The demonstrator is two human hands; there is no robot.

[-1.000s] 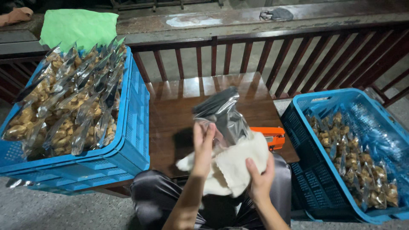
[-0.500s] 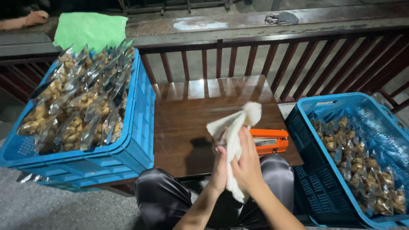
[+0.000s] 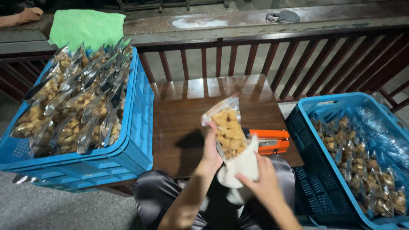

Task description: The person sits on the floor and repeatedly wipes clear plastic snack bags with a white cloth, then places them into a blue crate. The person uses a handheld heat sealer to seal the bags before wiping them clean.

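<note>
A: What are the person's hands doing?

B: The left hand [image 3: 211,147] is gripping a clear snack bag [image 3: 228,130] by its left edge, holding it upright over the near edge of the wooden counter [image 3: 187,115]. The right hand [image 3: 262,181] is closing around a white cloth [image 3: 240,168], pressing it against the bag's lower end, seemingly to wipe it.

A: And the containers?

B: A blue crate [image 3: 136,140] is sitting at the left, heaped with similar filled bags [image 3: 72,106] standing on end. Another blue crate [image 3: 306,140] is sitting at the right, holding more bags [image 3: 362,162] lying loosely. An orange tool [image 3: 270,140] is resting on the counter, just behind the cloth.
</note>
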